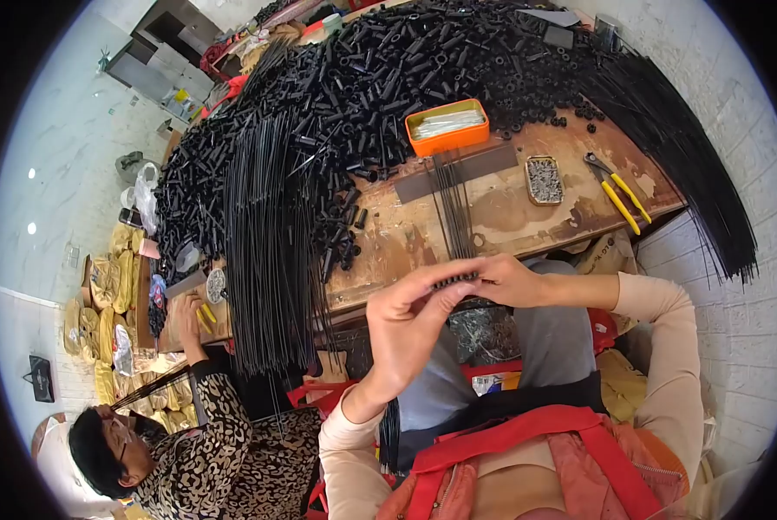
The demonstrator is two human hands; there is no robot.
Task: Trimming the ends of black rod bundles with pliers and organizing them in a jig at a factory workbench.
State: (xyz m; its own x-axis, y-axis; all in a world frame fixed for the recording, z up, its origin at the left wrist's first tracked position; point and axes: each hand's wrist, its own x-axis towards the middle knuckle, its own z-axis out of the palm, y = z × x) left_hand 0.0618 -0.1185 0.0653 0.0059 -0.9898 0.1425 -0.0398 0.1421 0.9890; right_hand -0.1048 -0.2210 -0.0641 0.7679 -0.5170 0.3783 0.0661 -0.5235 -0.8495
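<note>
My left hand (406,321) is closed, thumb below and fingers above, around a row of small black ribbed pieces (454,280). At the row's right end, the fingers of my right hand (512,282) close on it too and partly hide it. From just beyond my hands, a small bundle of thin black rods (452,204) runs away over the table to a dark flat strip (492,162). Whether the rods join the row is hidden by my fingers. An orange tub (447,143) with pale thin sticks stands at the rods' far end.
Yellow-handled pliers (618,192) and a tray of small metal bits (545,181) lie on the wooden table (380,251). A big heap of black tubular parts (380,78) covers the back. Long black rods (271,251) hang over the front edge. A co-worker (224,442) sits at left.
</note>
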